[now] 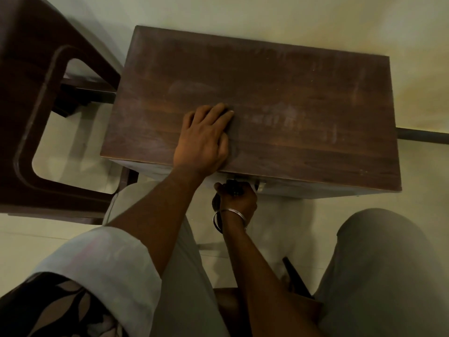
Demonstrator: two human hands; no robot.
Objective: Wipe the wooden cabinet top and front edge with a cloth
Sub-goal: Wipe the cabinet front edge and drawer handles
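Head view – cabinet top (291,93): a dark brown wooden rectangle directly ahead of the person. Its long axis runs left to right across the body, and the far side stands against the pale wall.
Head view – front edge (315,183): the long side of the cabinet nearest the person, with both hands at its left-of-centre stretch.
Head view – left hand (206,137): lies flat on the top just behind the front edge. The fingers are straight and close together, pointing toward the cabinet's far right corner.
Head view – right hand (237,198): just below the front edge, curled round a dark object (233,187) beside a small metal fitting (260,184). Whether that object is the cloth cannot be told.
Head view – nearer hand: the left for the top, the right for the front edge.
Head view – surface: matt wood grain with pale dusty smears and streaks, densest at the centre and toward the cabinet's right end. It will probably need strokes along the long axis.
Head view – cloth: no cloth can be made out for certain.
Head view – surroundings: a dark wooden frame (36,117) stands to the left of the cabinet, near it.
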